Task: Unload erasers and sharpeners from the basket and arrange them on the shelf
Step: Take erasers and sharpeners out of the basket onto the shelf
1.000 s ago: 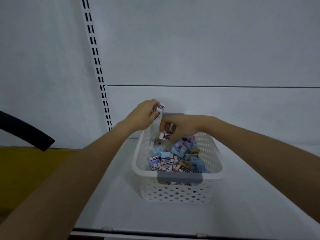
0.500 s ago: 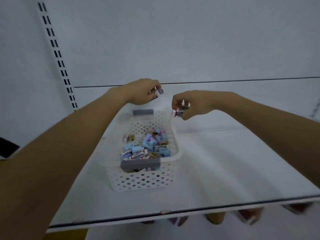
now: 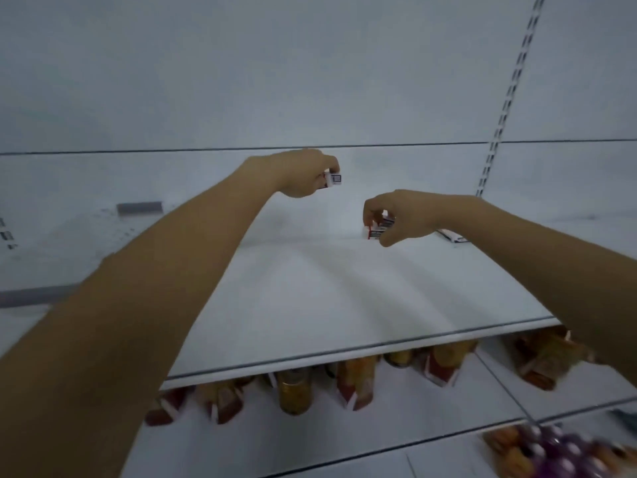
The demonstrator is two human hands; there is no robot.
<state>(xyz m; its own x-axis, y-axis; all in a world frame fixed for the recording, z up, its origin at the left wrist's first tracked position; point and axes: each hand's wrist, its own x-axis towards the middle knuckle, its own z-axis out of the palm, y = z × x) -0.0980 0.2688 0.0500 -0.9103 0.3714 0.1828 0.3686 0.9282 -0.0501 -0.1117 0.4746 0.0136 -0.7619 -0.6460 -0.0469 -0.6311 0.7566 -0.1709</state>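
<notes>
My left hand (image 3: 303, 174) pinches a small white eraser with a barcode label (image 3: 333, 179), held above the back of the white shelf (image 3: 310, 298). My right hand (image 3: 400, 215) grips erasers in red and white wrappers (image 3: 378, 229) and holds them low at the rear of the shelf. Another white eraser (image 3: 451, 235) lies on the shelf just behind my right wrist. The white basket with grey handles (image 3: 139, 208) is a blurred shape at the far left, mostly hidden by my left arm.
A slotted upright (image 3: 506, 98) runs up the back wall at the right. Under the shelf edge (image 3: 344, 353), the lower shelf holds red and orange packets and a gold can (image 3: 293, 391). Purple and orange items (image 3: 558, 450) sit at the bottom right.
The view has swung right, so the basket has slid to the far left. Both hands have carried their erasers away from the basket to the back of the shelf.
</notes>
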